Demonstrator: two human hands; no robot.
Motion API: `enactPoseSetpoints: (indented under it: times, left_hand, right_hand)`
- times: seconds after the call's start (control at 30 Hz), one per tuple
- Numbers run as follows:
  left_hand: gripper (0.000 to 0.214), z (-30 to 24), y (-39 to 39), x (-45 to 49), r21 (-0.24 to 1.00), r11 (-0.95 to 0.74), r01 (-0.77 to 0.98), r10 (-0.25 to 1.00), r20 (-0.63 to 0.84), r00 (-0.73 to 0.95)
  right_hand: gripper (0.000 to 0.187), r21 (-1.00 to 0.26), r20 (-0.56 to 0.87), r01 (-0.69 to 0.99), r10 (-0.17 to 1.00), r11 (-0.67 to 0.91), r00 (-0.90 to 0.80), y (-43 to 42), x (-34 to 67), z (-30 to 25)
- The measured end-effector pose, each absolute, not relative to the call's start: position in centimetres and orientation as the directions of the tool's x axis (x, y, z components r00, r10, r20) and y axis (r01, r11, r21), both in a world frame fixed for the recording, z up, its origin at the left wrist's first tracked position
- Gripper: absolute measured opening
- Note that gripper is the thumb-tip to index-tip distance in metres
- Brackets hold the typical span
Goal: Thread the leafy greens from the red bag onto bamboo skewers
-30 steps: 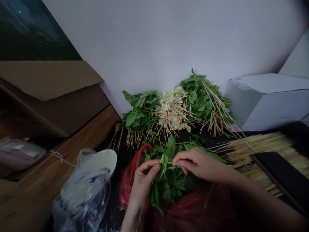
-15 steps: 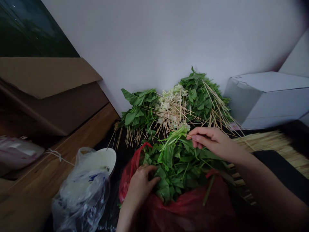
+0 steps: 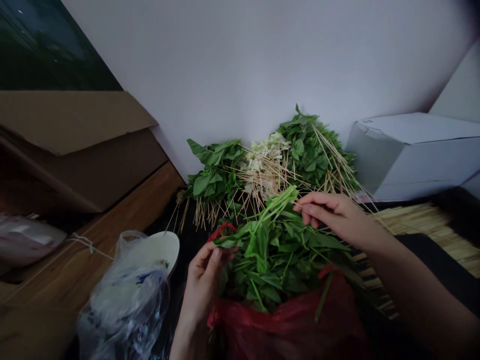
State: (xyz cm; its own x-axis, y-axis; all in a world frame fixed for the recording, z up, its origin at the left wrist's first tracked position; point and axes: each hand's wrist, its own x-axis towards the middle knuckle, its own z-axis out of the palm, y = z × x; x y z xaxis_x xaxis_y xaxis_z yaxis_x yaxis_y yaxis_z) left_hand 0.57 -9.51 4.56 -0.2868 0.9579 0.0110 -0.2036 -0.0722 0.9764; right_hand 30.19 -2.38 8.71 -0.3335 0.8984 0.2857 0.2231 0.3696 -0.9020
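Cardboard box [image 3: 93, 170] and wooden plank [image 3: 146, 195] edge far left. Then white bowl [image 3: 170, 245], overlapped by a clear plastic bag [image 3: 123, 310]; narrow strip of black sheet [image 3: 191, 235] between these and the left hand [image 3: 204, 272]. Left thumb and fingers pinch a leaf [image 3: 227, 242] at the left side of the red plastic bag [image 3: 292, 325], heaped with leafy greens [image 3: 277, 275]. Over the heap: stem bunch [image 3: 275, 207] on a thin bamboo skewer [image 3: 298, 204] — bright green, folded at top, leaves trailing down. Right hand [image 3: 332, 215] pinches the skewer between thumb and fingers. Tight room behind: piled skewered vegetables [image 3: 258, 170] against the wall [image 3: 240, 65]. Right forearm crosses loose bamboo skewers [image 3: 431, 230]; white box [image 3: 423, 165] behind. Blue print on clear bag, small marks on white box — unreadable.
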Motion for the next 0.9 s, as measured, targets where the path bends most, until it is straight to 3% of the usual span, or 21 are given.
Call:
enactPoseSetpoints:
  times: [0.13,0.27,0.47,0.6,0.7,0.9]
  left_hand:
    - [0.045,4.1,-9.4,1.0,0.937,-0.098,-0.336,0.979,0.03,-0.203]
    - [0.025,3.4,-9.0,1.1,0.965,-0.096,-0.243,0.956,0.022,-0.292]
    - [0.071,2.7,-8.5,1.3,0.945,-0.171,-0.279,0.944,0.076,-0.322]
    - [0.054,2.4,-8.5,1.0,0.939,-0.042,-0.34,0.97,-0.043,-0.238]
    - [0.043,2.5,-8.7,1.2,0.912,0.044,-0.407,0.974,-0.13,-0.187]
    - [0.04,3.0,-9.2,2.1,0.892,0.073,-0.447,0.976,-0.157,-0.153]
  right_hand:
    - [0.029,-0.909,0.275,0.216,0.902,0.357,-0.332,-2.5,30.3,9.0]
    - [0.028,-0.91,0.282,0.199,0.895,0.364,-0.345,-2.6,30.5,9.1]
    - [0.026,-0.946,0.231,0.102,0.857,0.309,-0.461,-3.0,31.1,9.3]
    - [0.028,-0.961,0.111,0.134,0.779,0.243,-0.617,-3.3,31.0,9.6]
    - [0.026,-0.931,0.031,0.236,0.703,0.279,-0.711,-3.4,29.9,9.4]
    - [0.021,-0.864,0.009,0.361,0.728,0.351,-0.686,-3.3,27.1,7.6]
